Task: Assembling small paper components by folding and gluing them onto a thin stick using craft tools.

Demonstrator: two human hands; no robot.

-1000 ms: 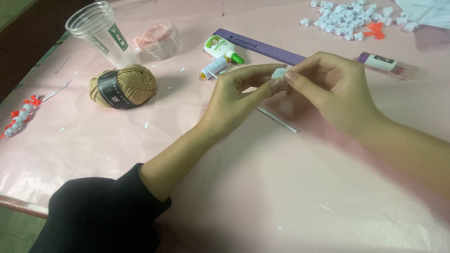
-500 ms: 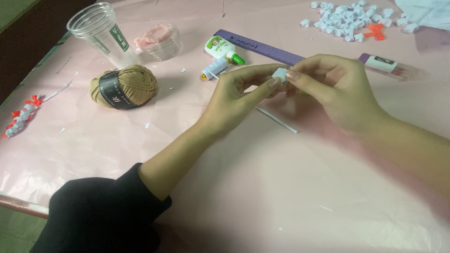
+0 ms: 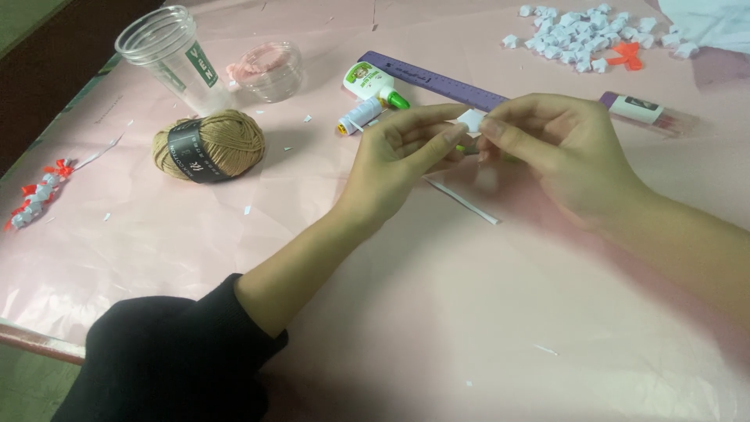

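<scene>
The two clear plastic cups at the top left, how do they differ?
The tall cup lies tipped on its side; the short cup stands upright. The tall cup looks empty and carries a green label; the short cup holds something pink and shows no label. Both are clear plastic, set close together behind the tan yarn ball.

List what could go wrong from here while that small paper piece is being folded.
1. The small white paper piece is pinched only at the fingertips of the left hand and right hand; it may slip or crush.
2. A loose paper strip lies under the hands and could be swept away.
3. The glue bottle lies on its side and might leak.
</scene>
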